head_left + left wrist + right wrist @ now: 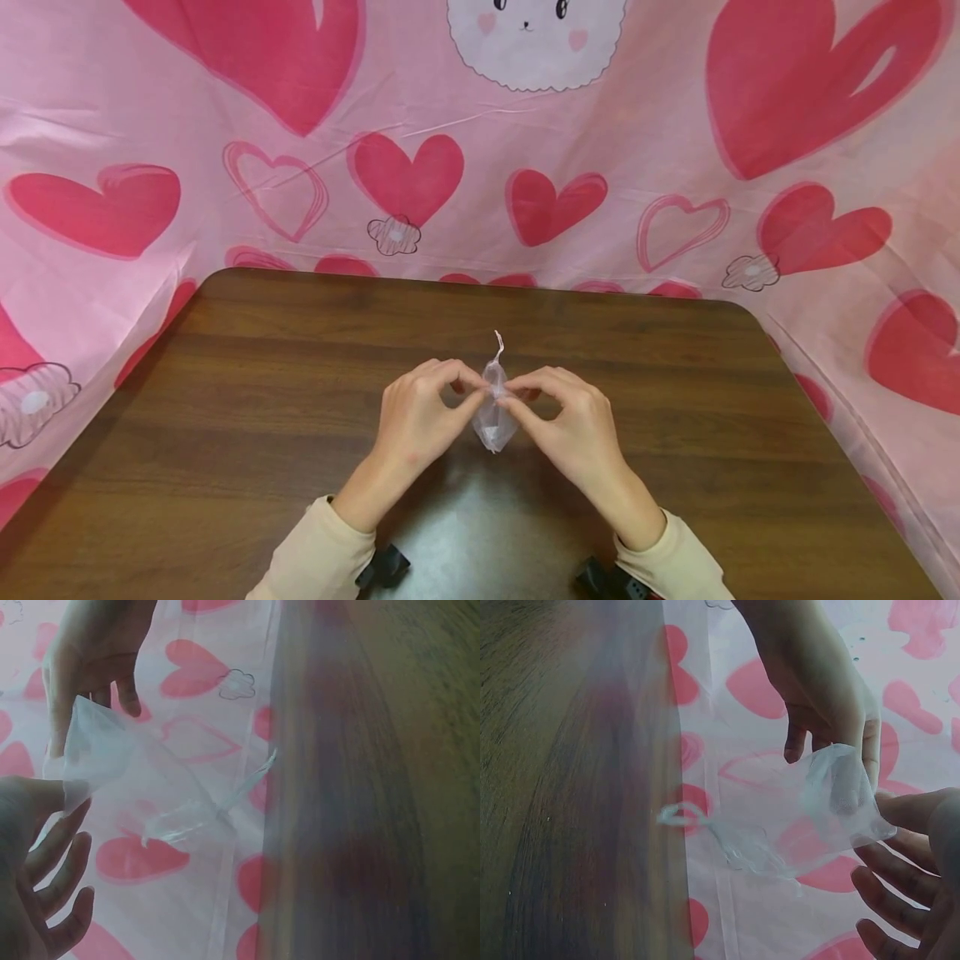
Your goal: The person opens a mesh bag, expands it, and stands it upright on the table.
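Observation:
A small sheer white drawstring pouch (493, 429) is held up over the middle of the table. Thumb and forefinger of my left hand (422, 410) pinch its left edge, and my right hand (576, 415) pinches the opposite edge the same way. A thin string loop (681, 816) trails from the pouch's far, gathered end. In the left wrist view the thin mesh (180, 791) spreads between both hands, and the backdrop shows through it. My other fingers (61, 889) are loosely bent, off the pouch. Whether anything lies inside cannot be made out clearly.
The dark brown wooden table (262, 375) has rounded far corners. Behind and beside it hangs a pink cloth (637, 125) printed with red hearts. Black devices (390, 567) are worn at both wrists, by the cream sleeves (311, 558).

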Motion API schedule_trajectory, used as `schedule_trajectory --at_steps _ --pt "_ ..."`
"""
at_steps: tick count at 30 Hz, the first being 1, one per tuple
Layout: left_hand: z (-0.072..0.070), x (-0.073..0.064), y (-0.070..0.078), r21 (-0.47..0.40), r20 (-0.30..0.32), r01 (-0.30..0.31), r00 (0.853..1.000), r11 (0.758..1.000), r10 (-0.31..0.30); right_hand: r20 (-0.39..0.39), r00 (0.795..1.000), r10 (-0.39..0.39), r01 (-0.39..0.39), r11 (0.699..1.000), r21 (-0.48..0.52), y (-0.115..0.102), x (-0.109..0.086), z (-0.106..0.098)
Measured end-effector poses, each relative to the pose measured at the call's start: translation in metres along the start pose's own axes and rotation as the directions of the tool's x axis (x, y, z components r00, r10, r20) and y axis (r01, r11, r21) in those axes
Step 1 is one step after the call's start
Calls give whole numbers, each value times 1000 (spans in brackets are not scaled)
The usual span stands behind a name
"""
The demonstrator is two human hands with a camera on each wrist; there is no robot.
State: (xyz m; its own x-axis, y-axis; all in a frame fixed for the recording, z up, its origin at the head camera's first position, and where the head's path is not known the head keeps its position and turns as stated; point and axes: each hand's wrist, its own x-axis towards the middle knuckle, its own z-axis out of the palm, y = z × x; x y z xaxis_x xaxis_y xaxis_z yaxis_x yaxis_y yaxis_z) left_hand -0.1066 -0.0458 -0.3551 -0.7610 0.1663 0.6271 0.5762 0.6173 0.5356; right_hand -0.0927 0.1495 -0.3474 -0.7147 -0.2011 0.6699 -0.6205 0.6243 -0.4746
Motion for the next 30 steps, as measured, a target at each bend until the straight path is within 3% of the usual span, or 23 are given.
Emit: schedule_trajectory --at_steps 23,30 --pt "2 -1 3 9 73 2 997 1000 -3 -26 1000 3 -5 999 -43 3 -2 -2" --pt "1 -1 2 31 46 0 999 1000 -1 -1 1000 30 -30 999 -34 1 -1 0"
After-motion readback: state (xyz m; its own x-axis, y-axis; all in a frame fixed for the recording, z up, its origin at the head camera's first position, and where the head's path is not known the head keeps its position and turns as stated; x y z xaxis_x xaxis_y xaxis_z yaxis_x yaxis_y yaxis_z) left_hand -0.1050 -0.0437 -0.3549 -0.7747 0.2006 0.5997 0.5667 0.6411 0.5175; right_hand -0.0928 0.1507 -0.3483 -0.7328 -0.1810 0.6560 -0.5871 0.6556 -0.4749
